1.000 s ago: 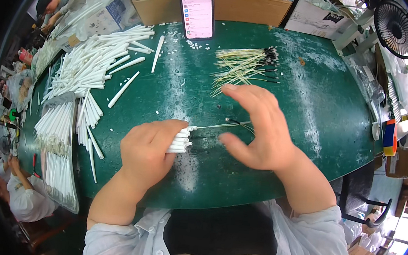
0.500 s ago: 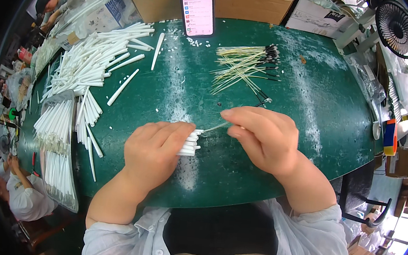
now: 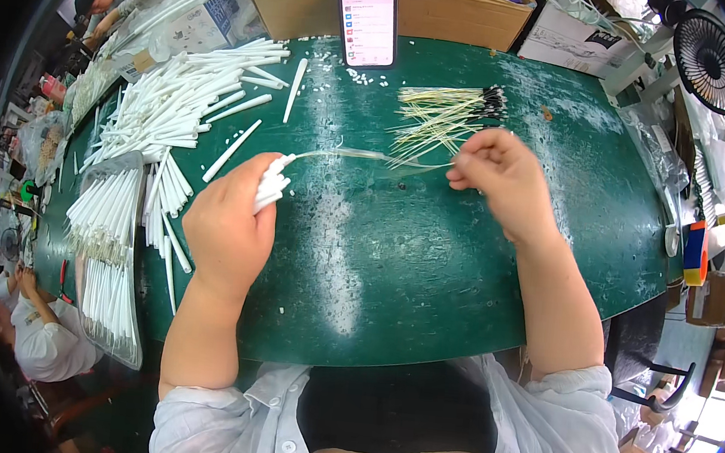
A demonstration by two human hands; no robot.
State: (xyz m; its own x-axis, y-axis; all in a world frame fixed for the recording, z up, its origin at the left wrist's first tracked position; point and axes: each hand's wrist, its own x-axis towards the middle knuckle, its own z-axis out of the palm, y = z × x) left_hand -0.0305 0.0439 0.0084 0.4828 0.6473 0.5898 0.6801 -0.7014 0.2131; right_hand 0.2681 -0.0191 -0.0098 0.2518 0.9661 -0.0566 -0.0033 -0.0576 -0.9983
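Note:
A small bundle of white tapered tubes (image 3: 271, 188) is gripped in my left hand (image 3: 229, 219), its fingers wrapped round it and the tube ends poking out past the thumb side. From one tube a thin pale wire (image 3: 343, 152) arcs rightward over the table. My right hand (image 3: 508, 183) pinches the far end of this wire between thumb and fingertips. Just beyond that hand lies a pile of thin pale wires with black ends (image 3: 441, 113). Left of my left hand, loose white tubes (image 3: 175, 98) are heaped, and more fill a clear plastic tray (image 3: 138, 293).
A phone (image 3: 369, 22) stands at the back of the green table (image 3: 408, 291), before a cardboard box (image 3: 458, 17). White bits are scattered near it. At right are a black fan (image 3: 711, 63) and a tape roll (image 3: 695, 253). Another person (image 3: 51, 337) sits at far left.
My left hand has moved left and away from me with the tubes, now tilted. My right hand has moved right and farther off, so a longer stretch of wire spans between them.

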